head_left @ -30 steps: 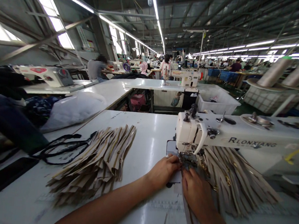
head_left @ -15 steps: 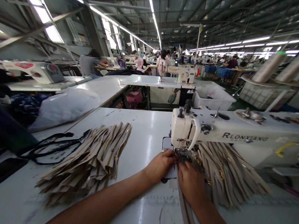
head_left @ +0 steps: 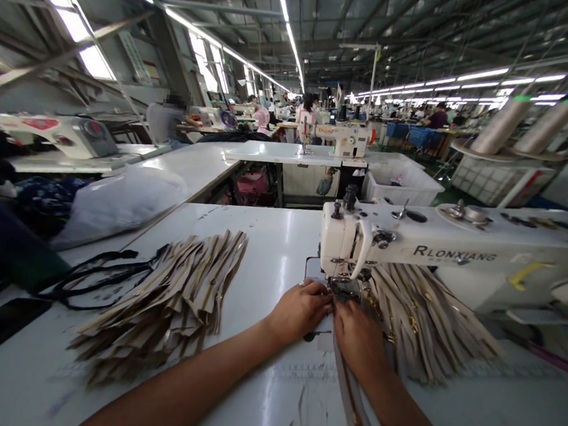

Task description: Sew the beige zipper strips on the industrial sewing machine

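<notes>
Just in front of the presser foot of a white sewing machine [head_left: 412, 242], my left hand [head_left: 300, 312] and my right hand [head_left: 360, 337] almost meet. Their fingers are closed and pressed down on the end of a beige zipper strip [head_left: 350, 397]. From under my right hand the strip runs toward me and over the table's front edge. The strip's far end, at the needle, is hidden by my fingers. A bundle of similar zipper strips [head_left: 169, 309] lies left of my hands. Another zipper bundle [head_left: 429, 321] fans out under the machine arm.
Black straps [head_left: 101, 282] and a white plastic bag [head_left: 124, 201] lie on the left. Thread cones [head_left: 500, 127] stand at the right, and a white bin [head_left: 402, 181] sits behind the machine. Co-workers sit at other machines farther off.
The whole view has shifted slightly, so the machine and bundles sit a little more to the left. Both hands stay at the presser foot with the zipper strip.
</notes>
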